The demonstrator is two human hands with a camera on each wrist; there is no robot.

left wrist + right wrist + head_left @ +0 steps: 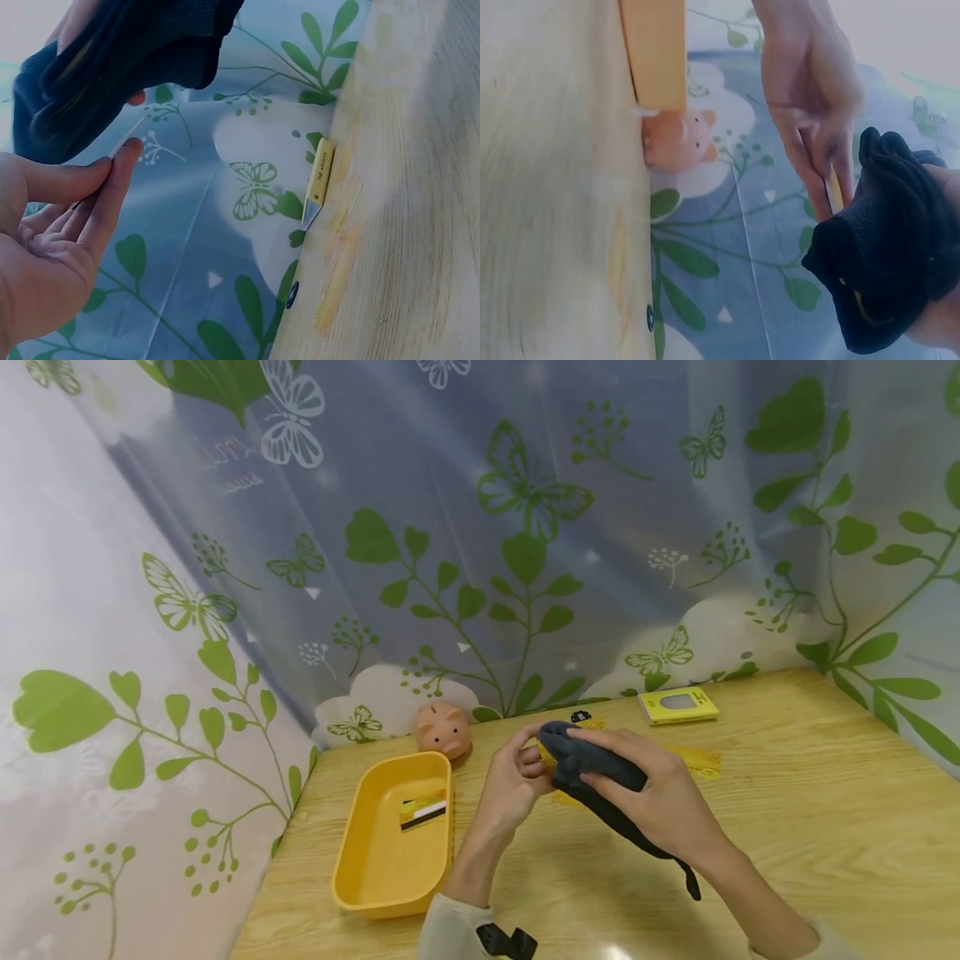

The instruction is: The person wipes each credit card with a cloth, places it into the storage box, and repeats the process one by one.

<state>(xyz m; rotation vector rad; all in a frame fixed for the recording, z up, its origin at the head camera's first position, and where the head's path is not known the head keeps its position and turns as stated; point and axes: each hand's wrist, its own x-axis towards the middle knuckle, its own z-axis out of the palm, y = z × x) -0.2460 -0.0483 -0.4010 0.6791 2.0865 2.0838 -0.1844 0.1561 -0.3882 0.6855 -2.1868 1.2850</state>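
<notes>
My right hand grips a dark navy, soft cloth pouch, with a dark strap end hanging toward the table. In the right wrist view the folds of the pouch show, with a bit of yellow at its lower edge. Between thumb and forefinger my left hand pinches a thin card, seen nearly edge-on in the left wrist view. The yellowish face of the card shows in the right wrist view, right beside the pouch. Both hands are held above the table.
A yellow tray stands at the left with a striped card inside. Behind it sits a pink piggy bank. A yellow box lies at the back right. Yellow pieces and a small black round object lie beyond the hands.
</notes>
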